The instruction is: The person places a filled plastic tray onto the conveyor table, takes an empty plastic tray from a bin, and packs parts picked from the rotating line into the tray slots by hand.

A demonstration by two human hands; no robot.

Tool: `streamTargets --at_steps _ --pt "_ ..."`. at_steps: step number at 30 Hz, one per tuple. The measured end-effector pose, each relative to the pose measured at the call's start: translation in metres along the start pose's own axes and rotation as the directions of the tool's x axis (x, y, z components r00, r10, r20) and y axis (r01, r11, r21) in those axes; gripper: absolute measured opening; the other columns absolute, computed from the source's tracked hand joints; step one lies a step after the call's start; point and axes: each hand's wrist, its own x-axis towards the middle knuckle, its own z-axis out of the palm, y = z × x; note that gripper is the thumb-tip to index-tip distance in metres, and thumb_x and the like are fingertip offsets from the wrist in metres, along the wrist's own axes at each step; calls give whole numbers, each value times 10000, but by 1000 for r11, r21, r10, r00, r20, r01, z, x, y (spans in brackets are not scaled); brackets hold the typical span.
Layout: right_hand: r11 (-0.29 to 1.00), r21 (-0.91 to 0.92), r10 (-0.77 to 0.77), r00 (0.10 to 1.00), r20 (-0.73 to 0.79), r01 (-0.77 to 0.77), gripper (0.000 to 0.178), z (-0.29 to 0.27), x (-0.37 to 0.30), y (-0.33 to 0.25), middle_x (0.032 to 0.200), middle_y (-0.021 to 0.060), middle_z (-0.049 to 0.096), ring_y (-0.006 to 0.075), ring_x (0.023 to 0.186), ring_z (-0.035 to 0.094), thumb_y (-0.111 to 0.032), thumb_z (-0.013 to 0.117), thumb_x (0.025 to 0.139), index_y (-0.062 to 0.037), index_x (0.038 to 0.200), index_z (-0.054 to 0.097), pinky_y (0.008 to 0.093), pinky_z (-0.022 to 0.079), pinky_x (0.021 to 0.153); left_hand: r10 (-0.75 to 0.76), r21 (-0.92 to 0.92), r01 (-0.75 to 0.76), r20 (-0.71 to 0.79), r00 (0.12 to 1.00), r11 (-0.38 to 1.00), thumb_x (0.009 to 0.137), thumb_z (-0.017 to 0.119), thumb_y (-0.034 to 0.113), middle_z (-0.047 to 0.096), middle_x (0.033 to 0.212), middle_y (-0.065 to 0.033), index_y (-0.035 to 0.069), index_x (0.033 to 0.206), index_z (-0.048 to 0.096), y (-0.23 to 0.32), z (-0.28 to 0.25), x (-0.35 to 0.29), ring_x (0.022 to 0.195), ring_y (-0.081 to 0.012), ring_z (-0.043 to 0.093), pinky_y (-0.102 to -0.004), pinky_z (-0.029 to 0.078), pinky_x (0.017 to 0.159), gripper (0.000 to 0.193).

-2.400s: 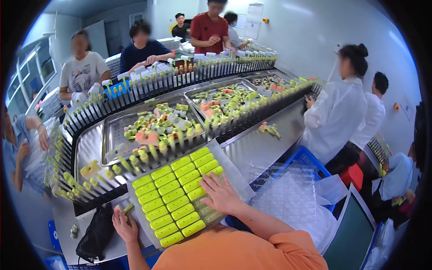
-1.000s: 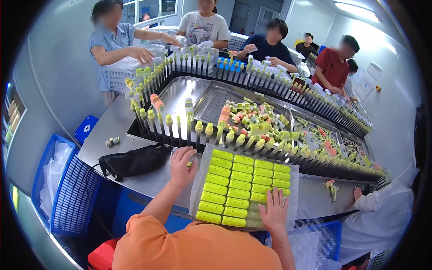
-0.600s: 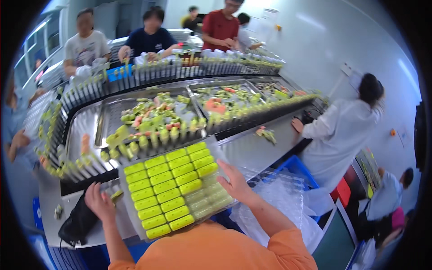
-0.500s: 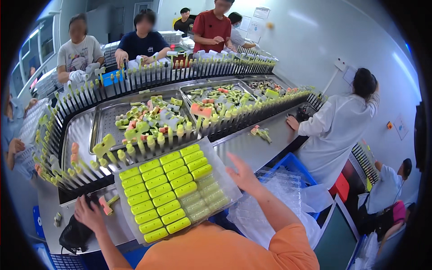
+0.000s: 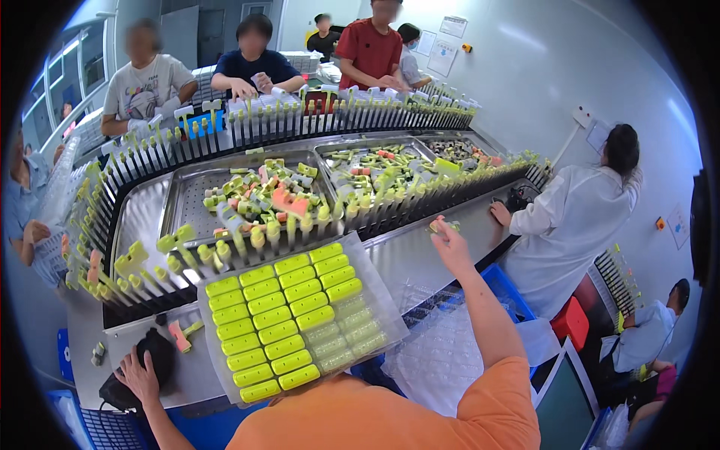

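Note:
A clear plastic blister tray (image 5: 390, 304) holds rows of yellow-green oblong plastic pieces (image 5: 262, 303). Several cavities at its right side have none. It rests tilted in front of my body, against the bench edge. My right hand (image 5: 452, 247) stretches past it to the steel bench, its fingers closing on a small cluster of green and pink plastic parts (image 5: 436, 225). My left hand (image 5: 139, 375) lies with fingers spread on a black rounded thing (image 5: 157, 352) whose kind I cannot make out. Beside that sits a pink and green T-shaped plastic part (image 5: 180, 337).
Racks of upright yellow-green stems (image 5: 259, 238) ring steel trays (image 5: 176, 217) heaped with loose coloured parts. At right, stacked clear blister trays (image 5: 450, 337) lie over a blue crate (image 5: 504, 289). A co-worker in white (image 5: 574, 210) stands beyond; others work across the bench.
My right hand has moved from beside the blister tray forward and right to the small parts. My left hand has shifted down onto the black thing. The whole view has shifted slightly.

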Motion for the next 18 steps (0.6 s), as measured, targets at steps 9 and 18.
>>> streamTargets --at_steps 9,18 --pt "820 -565 58 995 -84 -95 550 -21 101 -39 1284 156 542 315 1178 518 -281 638 866 -62 1340 467 417 443 982 200 -111 -203 -32 979 973 892 533 398 539 1085 -133 56 1125 619 -29 5 -8 1102 -316 485 -504 246 1073 422" --pt "740 -669 62 983 172 70 513 25 188 -44 1280 140 559 306 1226 499 -369 651 861 -53 1257 565 411 425 1013 269 -146 -286 -128 955 947 864 548 423 539 1018 -139 50 1105 620 -27 1 -10 1038 -339 506 -509 265 1067 450"
